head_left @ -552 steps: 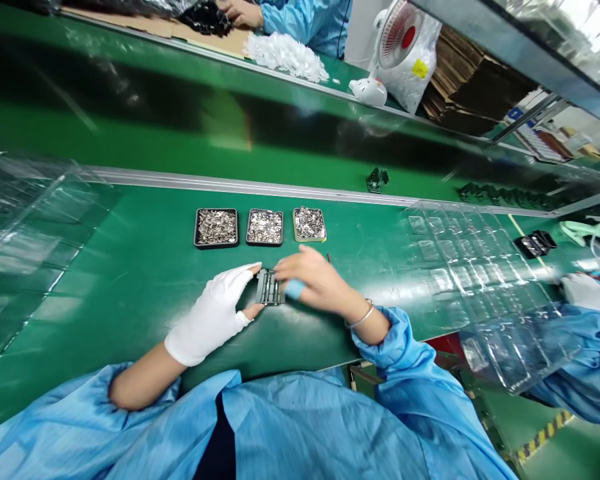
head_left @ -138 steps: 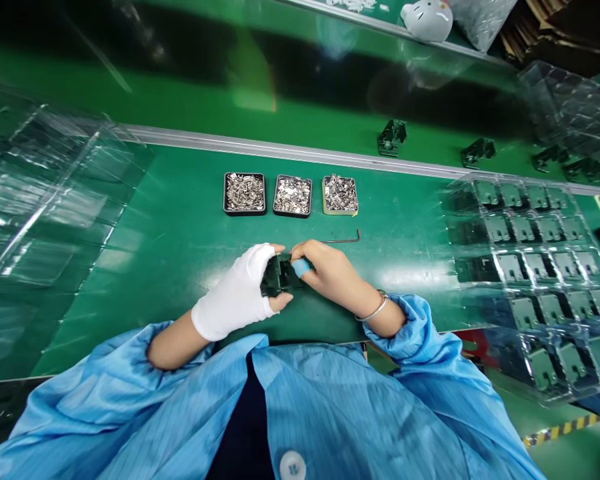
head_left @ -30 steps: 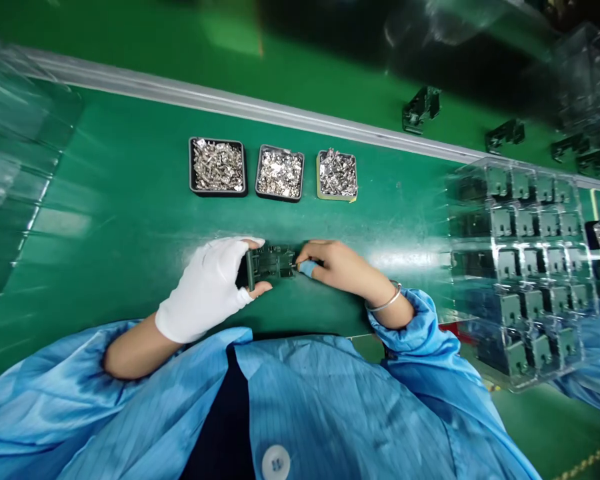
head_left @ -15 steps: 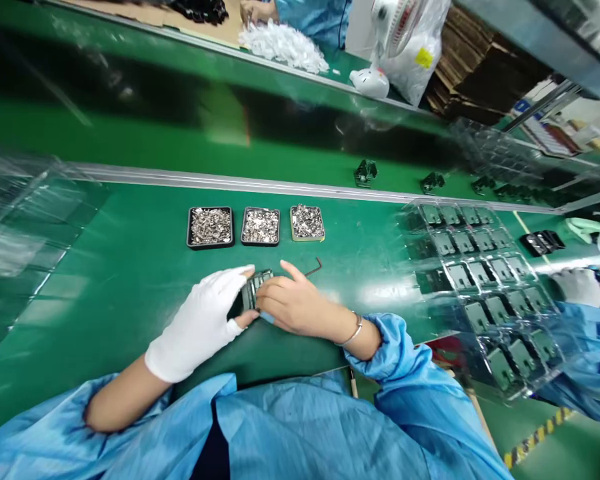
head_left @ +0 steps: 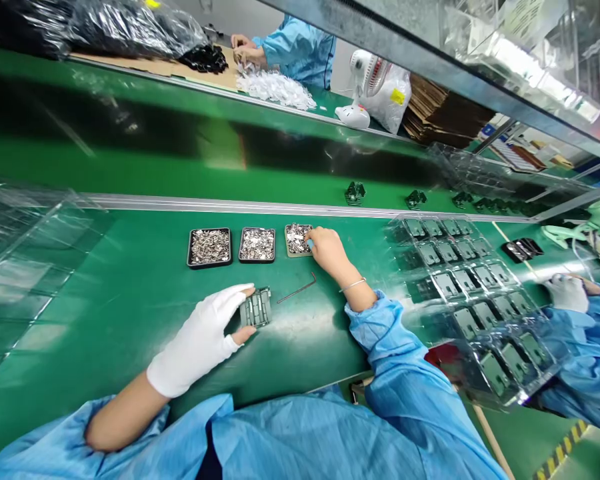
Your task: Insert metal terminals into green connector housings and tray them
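Note:
My left hand [head_left: 205,333], in a white glove with bare fingertips, grips a small grey-green slotted housing [head_left: 257,308] by its edges, just above the table. My right hand [head_left: 329,248], bare with a bracelet at the wrist, reaches into the rightmost small tray [head_left: 291,251] of shiny metal parts. Its fingers are bent together at the parts; whatever lies between them is too small to make out. To the left stand a middle tray [head_left: 257,259] and a left tray [head_left: 209,265], both full of small metal pieces. An L-shaped hex key [head_left: 297,291] lies between my hands.
Clear plastic trays with green housings [head_left: 447,285] are stacked at the right; more clear trays [head_left: 25,267] stand at the left. Dark green parts [head_left: 355,193] sit on the belt behind a metal rail [head_left: 220,203]. A co-worker's gloved hand [head_left: 567,292] is at far right.
My right hand has left the housing and moved up and right to the rightmost tray. The left hand still holds the housing, whose slotted face now shows. The camera view has tilted up.

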### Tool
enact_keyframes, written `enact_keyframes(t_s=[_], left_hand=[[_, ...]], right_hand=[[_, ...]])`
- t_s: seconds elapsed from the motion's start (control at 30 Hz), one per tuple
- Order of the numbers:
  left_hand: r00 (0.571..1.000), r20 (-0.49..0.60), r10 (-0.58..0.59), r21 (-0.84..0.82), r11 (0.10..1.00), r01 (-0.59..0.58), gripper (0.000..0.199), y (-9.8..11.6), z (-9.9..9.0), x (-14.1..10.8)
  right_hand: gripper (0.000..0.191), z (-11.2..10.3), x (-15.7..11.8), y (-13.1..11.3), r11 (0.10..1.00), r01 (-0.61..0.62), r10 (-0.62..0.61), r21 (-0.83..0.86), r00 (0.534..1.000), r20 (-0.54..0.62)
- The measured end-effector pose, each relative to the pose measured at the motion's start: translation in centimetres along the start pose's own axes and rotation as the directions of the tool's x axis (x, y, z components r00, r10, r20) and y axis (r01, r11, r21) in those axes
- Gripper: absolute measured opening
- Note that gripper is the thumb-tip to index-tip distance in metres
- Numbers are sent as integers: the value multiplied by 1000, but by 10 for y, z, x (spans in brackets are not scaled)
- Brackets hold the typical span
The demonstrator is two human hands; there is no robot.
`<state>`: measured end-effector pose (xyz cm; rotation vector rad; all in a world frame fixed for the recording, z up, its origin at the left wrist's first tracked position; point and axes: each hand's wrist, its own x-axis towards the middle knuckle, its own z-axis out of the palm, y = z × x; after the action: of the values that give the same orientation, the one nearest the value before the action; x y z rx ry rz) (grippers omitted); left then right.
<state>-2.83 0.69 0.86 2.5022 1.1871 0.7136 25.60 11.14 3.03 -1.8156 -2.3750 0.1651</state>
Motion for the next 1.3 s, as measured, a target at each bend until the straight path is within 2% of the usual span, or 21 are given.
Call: enact_keyframes(t_s=[0.17, 0.33, 0.4, 0.47, 0.53, 0.6, 0.67, 0.73, 0.8, 0.9, 0.97, 1.03, 1.1, 1.17, 1.23, 1.3], left_hand=[[1000, 15, -10, -27, 1000, 10, 56, 1, -3, 1], [999, 31, -29, -38, 999, 30, 56, 3, -3, 1], [999, 36, -25, -48, 998, 27, 57, 3, -2, -1], [1000, 24, -20, -67, 997, 21, 61, 2, -4, -2], [999, -19, -42, -93, 995, 40, 65, 2, -10, -2], [991, -68, -112, -112, 988, 104, 59, 4, -19, 3], [982, -101, -162, -117, 982, 150, 45, 9, -27, 11], [985, -110, -131, -111, 987, 119, 37, 16, -31, 21], [994, -101, -27, -97, 995, 17, 33, 23, -31, 29], [992, -120, 42, -8, 999, -43, 36, 31, -27, 33], [988, -155, 16, 82, 997, -4, 35, 31, -25, 32], [984, -177, -10, 116, 993, 31, 32, 29, -25, 28], [981, -177, -74, 34, 996, 81, 31, 23, -25, 24], [975, -125, -185, -141, 976, 167, 33, 16, -22, 21], [964, 3, -266, -317, 914, 253, 38, 10, -16, 18], [952, 127, -280, -426, 851, 307, 40, 6, -10, 17]], right_hand=[[30, -6, -7, 1, 989, -5, 3, 150, 1000, 13], [27, -5, -9, -2, 1000, 3, -3, -3, 999, 45], [27, -4, -9, -1, 1000, -7, 7, 5, 999, 35], [23, -6, -8, 1, 997, -9, 10, 76, 1000, -24], [18, -9, -10, 0, 972, -15, 40, 236, 994, -102], [12, -11, -16, -9, 884, 1, 88, 468, 982, -168], [9, -11, -26, -28, 736, 67, 82, 674, 979, -187], [10, -9, -40, -53, 604, 158, -18, 781, 983, -185], [9, -7, -55, -77, 557, 218, -131, 801, 976, -174], [15, -6, -70, -98, 625, 309, -246, 717, 950, -195], [18, -5, -74, -101, 680, 375, -306, 630, 926, -221], [18, -4, -74, -99, 718, 392, -321, 576, 920, -226], [16, -1, -72, -96, 745, 332, -261, 579, 943, -205], [14, 2, -70, -95, 750, 255, -183, 611, 967, -179], [12, 5, -70, -96, 744, 233, -167, 627, 972, -163], [9, 8, -70, -99, 747, 268, -210, 608, 964, -165]])
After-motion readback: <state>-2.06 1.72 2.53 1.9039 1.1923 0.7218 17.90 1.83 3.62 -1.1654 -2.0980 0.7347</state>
